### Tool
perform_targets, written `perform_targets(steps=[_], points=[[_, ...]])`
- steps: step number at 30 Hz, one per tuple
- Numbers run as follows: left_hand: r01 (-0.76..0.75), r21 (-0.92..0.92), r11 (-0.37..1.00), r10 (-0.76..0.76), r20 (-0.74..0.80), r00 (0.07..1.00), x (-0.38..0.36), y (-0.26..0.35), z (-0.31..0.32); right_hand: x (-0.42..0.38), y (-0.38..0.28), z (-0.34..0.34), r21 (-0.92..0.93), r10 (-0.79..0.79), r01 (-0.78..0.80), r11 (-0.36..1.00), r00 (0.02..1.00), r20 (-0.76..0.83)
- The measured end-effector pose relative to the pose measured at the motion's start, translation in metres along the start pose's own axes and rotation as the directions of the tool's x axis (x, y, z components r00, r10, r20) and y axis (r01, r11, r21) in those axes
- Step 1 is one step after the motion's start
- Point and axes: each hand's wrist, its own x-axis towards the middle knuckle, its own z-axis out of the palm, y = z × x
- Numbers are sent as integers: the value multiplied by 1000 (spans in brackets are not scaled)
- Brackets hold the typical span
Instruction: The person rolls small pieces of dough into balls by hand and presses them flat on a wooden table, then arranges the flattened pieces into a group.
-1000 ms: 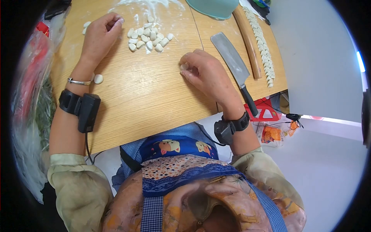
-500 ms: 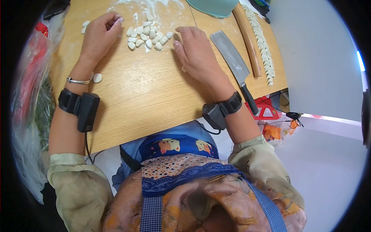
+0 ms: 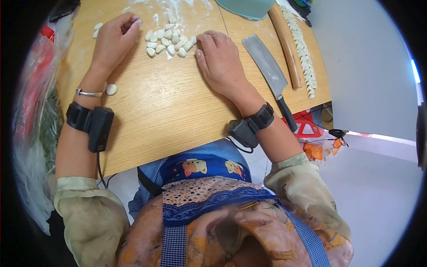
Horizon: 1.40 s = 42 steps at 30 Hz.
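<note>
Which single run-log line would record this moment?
left hand: curled, left of dough pieces | right hand: at their right edge | cleaver: on table, unheld

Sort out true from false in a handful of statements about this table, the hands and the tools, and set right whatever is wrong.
1. The cleaver lies to the right of the right hand. True.
2. The rolling pin lies between the cleaver and the long row of dough pieces. True.
3. The right hand grips the cleaver's handle. False: it is beside the loose pile of dough pieces, and the handle is free.
4. The silver bracelet is on the right wrist. False: it is on the left wrist.
5. The bowl at the far side is red. False: it is pale green.
</note>
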Motion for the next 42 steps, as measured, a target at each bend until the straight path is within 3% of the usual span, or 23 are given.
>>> perform_targets(steps=[3,5,6,8,12,13,14,15,17,18,20,21,23,24,26,27,37,42], points=[[-26,-9,1000,26,-22,999,0,-2,1,0,8,-3,156,75,-80,984,996,37],[-6,-18,1000,6,-8,1000,-1,1,0,-1,10,-3,219,179,-164,962,983,-49],[9,-27,1000,-9,11,1000,0,2,0,-3,9,-2,220,180,-165,962,983,-48],[6,-33,999,-7,-12,1000,-1,1,3,-4,2,-3,38,23,-22,999,1000,-13],[-24,-38,999,22,-59,998,0,-2,3,-1,-10,-28,11,124,-124,992,992,-16],[-16,-36,999,14,-66,998,-1,-1,1,1,-16,-45,9,312,-320,948,932,185],[-2,-45,999,-1,-60,998,0,0,0,1,-22,-54,-37,475,-499,866,797,373],[9,-56,998,-12,-53,999,0,1,0,-3,-25,-53,-39,472,-496,867,796,378],[9,-62,998,-12,-54,998,1,0,1,-9,-31,-49,151,458,-557,817,785,417],[7,-65,998,-10,-51,999,2,0,2,-10,-36,-42,149,460,-558,816,784,416],[22,-66,998,-25,-40,999,2,0,2,-7,-56,-23,489,210,-312,814,945,251],[40,-62,997,-43,-35,998,3,0,0,-3,-60,-18,492,213,-312,813,945,248],[43,-57,997,-45,-40,998,2,5,-3,9,-63,-10,547,139,-143,825,989,48],[50,-59,997,-53,-45,998,0,8,-5,13,-61,-10,550,132,-139,824,990,51],[35,-72,997,-38,-52,998,1,4,-3,18,-47,-14,252,246,-269,930,962,118],[13,-87,996,-18,-51,999,1,3,-2,17,-40,-10,222,208,-231,947,970,124],[12,-42,999,-15,-61,998,0,5,0,6,-37,-19,238,142,-187,953,970,196],[23,-50,999,-25,-38,999,0,6,-1,-15,-29,-45,238,207,-296,925,919,336]])
